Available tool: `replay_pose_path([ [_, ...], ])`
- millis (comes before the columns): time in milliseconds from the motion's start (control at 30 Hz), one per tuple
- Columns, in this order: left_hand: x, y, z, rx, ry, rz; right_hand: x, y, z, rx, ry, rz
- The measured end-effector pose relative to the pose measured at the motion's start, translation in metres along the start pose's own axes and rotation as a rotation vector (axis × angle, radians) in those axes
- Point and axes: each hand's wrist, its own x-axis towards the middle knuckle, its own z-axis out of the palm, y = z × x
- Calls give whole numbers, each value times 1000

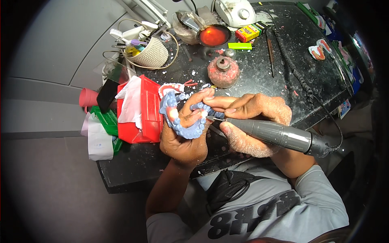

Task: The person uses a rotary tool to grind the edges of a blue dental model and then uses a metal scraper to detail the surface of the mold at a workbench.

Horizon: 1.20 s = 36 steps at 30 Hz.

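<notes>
My left hand (181, 148) grips a blue dental model (188, 130) with white and pink patches on it. My right hand (259, 109) holds a grey rotary handpiece (268, 132) with a coiled cord at its rear. The handpiece's tip rests at or very near a white patch on the model's right side, and my right fingertips reach to the model's upper right. Pale powder coats the right fingers. Just left of the model, a red plastic box (150, 114) holds white paper, and a pink-and-white denture piece (172, 87) lies behind the model.
A pink-stained round jar (223, 75), red-filled black dish (213, 36), tool cup (157, 54) and white appliance (229, 12) stand at the back. Another denture model (318, 52) lies right. Green boxes (105, 121) sit left. The dark desk (133, 170) has a near edge above my lap.
</notes>
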Motion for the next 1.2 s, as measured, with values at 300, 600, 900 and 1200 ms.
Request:
replay_pose_path([
  [300,1,1,0,21,0,12,0,-2,2,-9,6,9],
  [600,0,1,1,15,4,-17,0,0,1,-8,26,8],
  [900,2,3,-2,-210,89,-205,2,-3,2,57,56,47],
  [1200,0,8,0,-316,202,-364,3,-7,9,-26,77,123],
])
